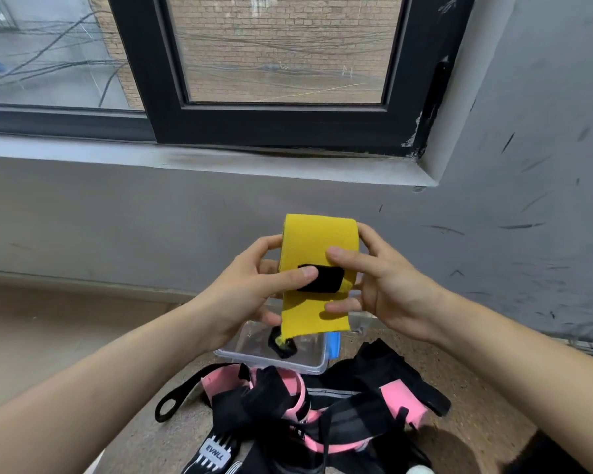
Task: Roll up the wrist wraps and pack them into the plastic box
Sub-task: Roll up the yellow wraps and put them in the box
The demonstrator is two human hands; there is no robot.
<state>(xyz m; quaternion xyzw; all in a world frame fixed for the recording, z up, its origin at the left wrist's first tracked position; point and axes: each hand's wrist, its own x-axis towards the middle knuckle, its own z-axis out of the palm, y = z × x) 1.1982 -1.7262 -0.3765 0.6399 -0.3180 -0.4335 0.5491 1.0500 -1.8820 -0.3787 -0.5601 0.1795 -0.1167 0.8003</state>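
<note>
1. Hands: left hand (250, 285) and right hand (380, 282) both grip the yellow wrist wrap (317, 248), raised above the plastic box (308, 362).
2. Pink-and-black wraps (302, 401) crowd the box's near edge; bare floor (48, 336) lies left.

A bright yellow wrist wrap (317, 265) carries a black fastening patch (322, 278). The plastic box (274, 350) is clear with a blue clip (334, 345). The pile of wraps (308, 405) is pink and black. The wall (151, 217) is grey, the window frame (172, 121) black.
</note>
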